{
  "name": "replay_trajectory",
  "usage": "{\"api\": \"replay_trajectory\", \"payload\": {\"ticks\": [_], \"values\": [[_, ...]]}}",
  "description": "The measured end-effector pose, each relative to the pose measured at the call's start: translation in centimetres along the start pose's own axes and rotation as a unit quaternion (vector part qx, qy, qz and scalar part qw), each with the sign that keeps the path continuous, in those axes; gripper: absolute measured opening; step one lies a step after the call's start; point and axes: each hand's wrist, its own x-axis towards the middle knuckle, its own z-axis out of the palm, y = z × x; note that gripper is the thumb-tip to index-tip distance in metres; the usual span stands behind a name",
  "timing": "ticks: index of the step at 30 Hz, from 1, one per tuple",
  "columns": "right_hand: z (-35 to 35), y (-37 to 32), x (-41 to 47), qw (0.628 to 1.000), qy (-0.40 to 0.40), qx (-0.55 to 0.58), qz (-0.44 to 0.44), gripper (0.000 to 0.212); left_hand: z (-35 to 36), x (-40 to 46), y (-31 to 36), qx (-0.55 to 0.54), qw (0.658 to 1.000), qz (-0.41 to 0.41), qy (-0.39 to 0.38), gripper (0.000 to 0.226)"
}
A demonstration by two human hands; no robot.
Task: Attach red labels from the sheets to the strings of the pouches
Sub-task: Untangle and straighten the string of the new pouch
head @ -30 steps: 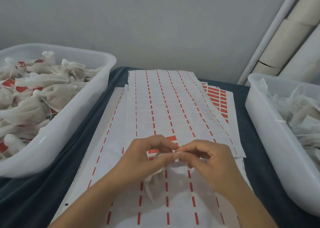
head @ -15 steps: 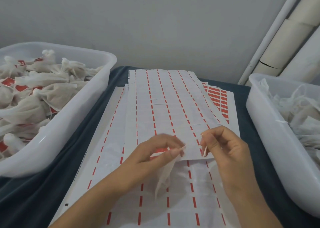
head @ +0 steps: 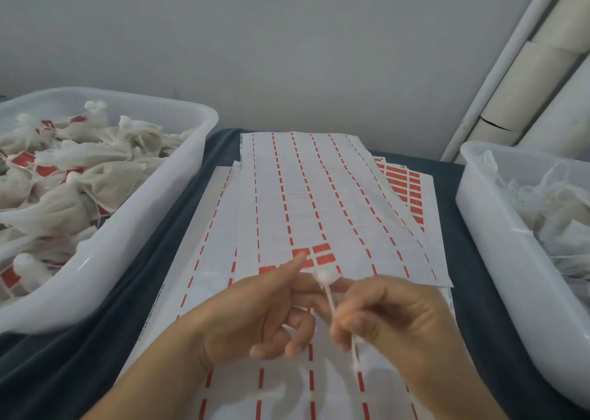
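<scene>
You are pinching string (head: 332, 304) in right hand (head: 392, 320), fingers curled round it. String is running near-to-far, from right hand up to pouch (head: 325, 277) neck. You are gripping pouch in left hand (head: 265, 317), forefinger pointing ahead, other fingers curled. Remaining red labels (head: 316, 255) are lying on top sheet (head: 319, 196), just beyond left fingertip, left hand nearer. Judgement: next reach is going straight forward. Far left bin (head: 134, 228) is holding labelled pouches.

Near the label sheets (head: 322, 202), motion blur smears the string (head: 332, 304) between both hands, while picture edges crop both tubs of pouches.
</scene>
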Motion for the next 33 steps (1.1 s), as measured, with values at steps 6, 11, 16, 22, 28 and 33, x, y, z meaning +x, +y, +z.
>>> {"api": "replay_trajectory", "payload": {"ticks": [6, 11, 16, 22, 28, 33], "values": [[-0.5, -0.3, -0.1, 0.992, -0.075, -0.031, 0.099, 0.006, -0.2, -0.3, 0.0, -0.037, 0.999, 0.025, -0.005, 0.046], [-1.6, -0.7, 0.1, 0.973, -0.116, -0.098, 0.176, 0.008, -0.3, -0.4, 0.1, -0.104, 0.993, 0.040, -0.025, 0.030], [-3.6, -0.8, 0.3, 0.954, -0.063, -0.171, 0.239, 0.008, 0.2, -0.8, 0.3, -0.076, 0.996, -0.031, -0.021, 0.026], [-4.5, -1.1, 0.1, 0.961, -0.037, -0.149, 0.231, 0.003, 1.4, -0.8, 0.5, 0.066, 0.997, -0.033, -0.013, 0.028], [-1.9, 1.3, 0.4, 0.971, 0.030, -0.224, 0.080, 0.008, 2.1, -0.8, 0.5, 0.223, 0.971, -0.081, 0.037, 0.028], [-0.4, 3.2, 0.4, 0.969, -0.016, -0.236, 0.072, 0.009, 2.1, -0.6, 0.0, 0.280, 0.955, -0.088, 0.029, 0.030]]}}
